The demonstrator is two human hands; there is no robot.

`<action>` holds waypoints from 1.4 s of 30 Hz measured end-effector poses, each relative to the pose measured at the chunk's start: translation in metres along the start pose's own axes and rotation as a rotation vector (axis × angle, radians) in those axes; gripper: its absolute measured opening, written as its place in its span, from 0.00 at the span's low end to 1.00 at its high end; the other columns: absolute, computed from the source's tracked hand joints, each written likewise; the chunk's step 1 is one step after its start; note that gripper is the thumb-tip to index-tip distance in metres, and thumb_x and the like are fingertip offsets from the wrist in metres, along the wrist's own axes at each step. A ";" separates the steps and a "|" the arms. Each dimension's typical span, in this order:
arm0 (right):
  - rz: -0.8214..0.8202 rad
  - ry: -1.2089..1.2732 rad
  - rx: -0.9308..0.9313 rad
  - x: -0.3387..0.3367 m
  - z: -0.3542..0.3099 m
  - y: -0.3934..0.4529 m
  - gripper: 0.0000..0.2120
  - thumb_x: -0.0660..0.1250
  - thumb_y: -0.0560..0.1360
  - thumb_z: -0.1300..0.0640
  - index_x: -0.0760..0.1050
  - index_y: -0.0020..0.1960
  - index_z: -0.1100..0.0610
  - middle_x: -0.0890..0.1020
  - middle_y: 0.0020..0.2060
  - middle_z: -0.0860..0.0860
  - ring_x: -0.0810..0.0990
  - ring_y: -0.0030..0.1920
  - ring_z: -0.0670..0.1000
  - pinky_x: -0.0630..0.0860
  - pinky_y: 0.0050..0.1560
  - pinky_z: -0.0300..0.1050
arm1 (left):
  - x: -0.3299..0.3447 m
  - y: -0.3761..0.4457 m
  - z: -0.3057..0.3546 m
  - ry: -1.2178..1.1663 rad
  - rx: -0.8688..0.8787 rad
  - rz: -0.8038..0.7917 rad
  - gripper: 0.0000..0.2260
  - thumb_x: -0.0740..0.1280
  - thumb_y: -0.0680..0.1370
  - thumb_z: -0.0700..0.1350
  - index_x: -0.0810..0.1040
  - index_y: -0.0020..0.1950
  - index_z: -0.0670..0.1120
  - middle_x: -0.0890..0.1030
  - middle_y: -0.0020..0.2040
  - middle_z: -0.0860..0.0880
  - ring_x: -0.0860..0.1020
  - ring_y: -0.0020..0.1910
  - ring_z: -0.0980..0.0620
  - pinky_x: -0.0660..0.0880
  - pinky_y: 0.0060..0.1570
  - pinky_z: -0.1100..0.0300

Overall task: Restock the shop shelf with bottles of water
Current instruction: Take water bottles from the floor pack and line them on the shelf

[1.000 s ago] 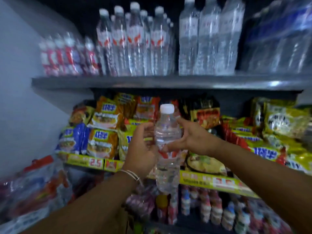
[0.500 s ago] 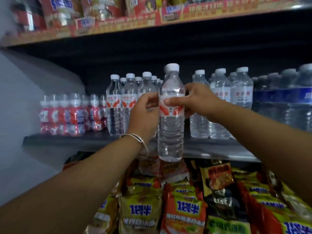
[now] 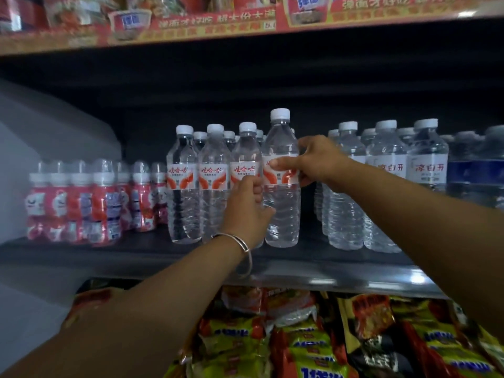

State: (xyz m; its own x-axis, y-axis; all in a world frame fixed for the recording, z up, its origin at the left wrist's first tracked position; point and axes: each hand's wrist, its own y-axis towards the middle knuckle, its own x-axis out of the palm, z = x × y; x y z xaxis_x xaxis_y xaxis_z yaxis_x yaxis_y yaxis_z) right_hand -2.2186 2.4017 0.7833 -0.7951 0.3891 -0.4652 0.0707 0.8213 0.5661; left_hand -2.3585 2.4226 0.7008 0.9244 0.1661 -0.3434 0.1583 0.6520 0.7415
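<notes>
A clear water bottle (image 3: 282,214) with a white cap and a red-and-white label stands on the dark shelf (image 3: 300,268), at the right end of a row of matching bottles (image 3: 211,186). My right hand (image 3: 313,162) grips it at the label from the right. My left hand (image 3: 249,205), with a silver bangle on the wrist, holds its lower body from the left. The bottle's base is down on the shelf, as far as I can tell.
Small red-labelled drink bottles (image 3: 81,200) fill the shelf's left end. Larger water bottles (image 3: 387,186) with white labels and blue-labelled ones (image 3: 480,173) stand to the right. Snack packets (image 3: 300,336) crowd the shelf below. A shelf edge (image 3: 191,31) with price strips hangs above.
Both hands carried the bottle up from in front of the snack shelf, then forward and down into the row on the water shelf. The view tilted upward.
</notes>
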 end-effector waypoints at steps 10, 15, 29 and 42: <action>0.018 -0.054 0.053 0.004 0.016 0.005 0.19 0.76 0.66 0.51 0.78 0.51 0.60 0.84 0.43 0.57 0.85 0.43 0.57 0.82 0.45 0.56 | 0.014 -0.005 -0.016 0.231 0.162 0.049 0.16 0.69 0.73 0.36 0.69 0.56 0.48 0.67 0.46 0.55 0.68 0.45 0.57 0.72 0.48 0.63; 0.044 -0.154 0.061 0.009 0.016 0.003 0.28 0.75 0.59 0.43 0.78 0.51 0.60 0.84 0.43 0.56 0.85 0.42 0.56 0.82 0.45 0.54 | 0.013 -0.010 -0.021 0.312 0.185 0.024 0.19 0.69 0.73 0.38 0.68 0.62 0.46 0.69 0.51 0.52 0.68 0.47 0.55 0.72 0.51 0.62; 0.185 -0.493 0.054 0.021 0.012 -0.021 0.21 0.67 0.71 0.39 0.68 0.41 0.58 0.72 0.32 0.49 0.70 0.31 0.45 0.67 0.29 0.38 | 0.019 -0.014 -0.015 0.413 0.138 0.014 0.22 0.71 0.73 0.41 0.66 0.64 0.45 0.70 0.60 0.46 0.70 0.60 0.48 0.72 0.59 0.52; -0.061 -0.806 -0.047 -0.045 0.043 -0.122 0.25 0.61 0.78 0.46 0.64 0.72 0.53 0.74 0.66 0.57 0.73 0.64 0.59 0.73 0.61 0.52 | 0.030 -0.037 0.023 0.643 -0.078 -0.113 0.26 0.64 0.76 0.44 0.60 0.72 0.56 0.62 0.69 0.45 0.62 0.67 0.42 0.64 0.64 0.42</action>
State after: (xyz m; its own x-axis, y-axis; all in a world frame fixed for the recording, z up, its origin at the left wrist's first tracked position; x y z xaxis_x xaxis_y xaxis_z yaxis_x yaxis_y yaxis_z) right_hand -2.1654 2.3017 0.7055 -0.1170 0.5401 -0.8335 0.0019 0.8393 0.5436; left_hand -2.3290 2.3869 0.6766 0.5077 0.4865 -0.7110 0.1945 0.7393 0.6447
